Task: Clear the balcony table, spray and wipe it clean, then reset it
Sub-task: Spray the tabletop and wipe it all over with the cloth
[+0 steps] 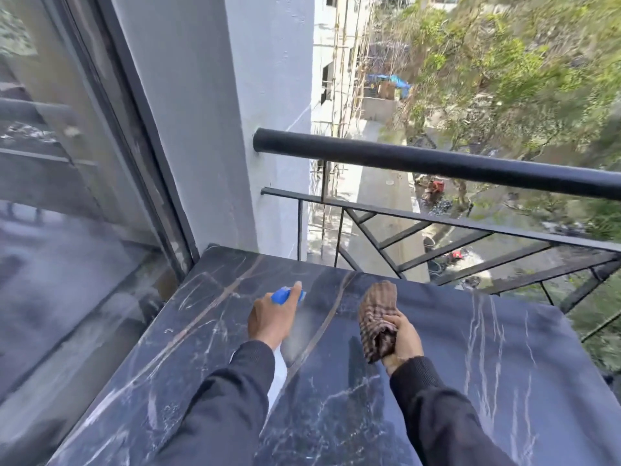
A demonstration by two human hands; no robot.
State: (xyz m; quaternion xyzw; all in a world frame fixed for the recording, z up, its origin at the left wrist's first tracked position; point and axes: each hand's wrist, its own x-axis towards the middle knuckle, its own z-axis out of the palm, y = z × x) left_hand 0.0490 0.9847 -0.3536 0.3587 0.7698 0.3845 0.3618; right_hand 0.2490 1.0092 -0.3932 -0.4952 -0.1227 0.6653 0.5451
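— Start with the fingers. What do they hold?

— The left hand [268,319] is wrapped round a spray bottle [287,295]. Its fingers are curled about the neck, and one fingertip lies over the blue spray head. The white body of the bottle shows below the wrist, beside the dark sleeve. A faint pale mist hangs just to the right of the nozzle, above the stone.

— And the right hand?

— The right hand [405,338] grasps a brown checked cloth [376,317]. The fingers are closed round its lower end; the upper part stands up bunched above the fist. I cannot tell whether the cloth touches the surface.

— Where do both hands sit?

— Both are over the middle of the bench [487,375], a dark marble-look top with white and tan veins. The bottle is left of the cloth, the two near each other but apart.

— Sleeves?

— Both arms wear dark sleeves with ribbed cuffs.

— Surroundings?

— A black metal railing [437,161] with angled bars runs along the far edge of the bench. A white wall [235,129] stands at the far left corner. A dark-framed glass door [67,196] runs along the left side. Beyond the railing, trees and a street lie well below.
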